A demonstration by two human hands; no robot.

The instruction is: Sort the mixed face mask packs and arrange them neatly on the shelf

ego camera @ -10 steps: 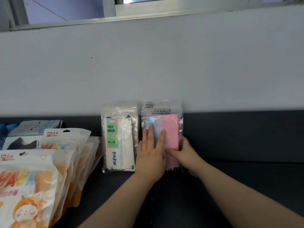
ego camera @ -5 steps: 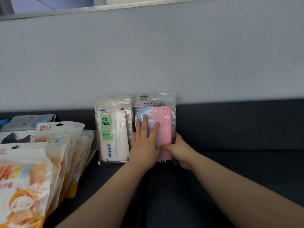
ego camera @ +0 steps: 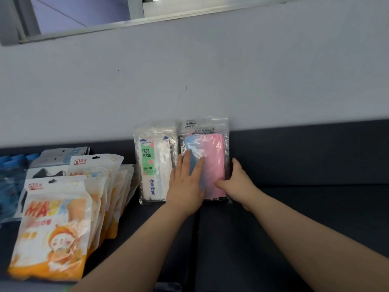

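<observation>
A clear pack of pink and blue masks (ego camera: 212,152) leans upright against the grey wall on the dark shelf (ego camera: 294,207). My left hand (ego camera: 186,184) lies flat on its front, fingers spread over the blue part. My right hand (ego camera: 237,182) grips the pack's lower right edge, thumb on the front. Touching its left side stands a white pack with a green FACE MASK label (ego camera: 154,165). Further left, a row of orange cartoon mask pouches (ego camera: 54,224) stands one behind another.
Behind the orange pouches lie a pack with a black mask (ego camera: 45,172), a grey pack (ego camera: 61,154) and blue packs (ego camera: 10,178) at the far left. The dark shelf stretches to the right of my hands. A window frame (ego camera: 136,20) runs above the wall.
Both hands stay on the pink and blue pack, which keeps its place against the wall. My right hand has shifted slightly up along its right edge. The head camera has moved a little.
</observation>
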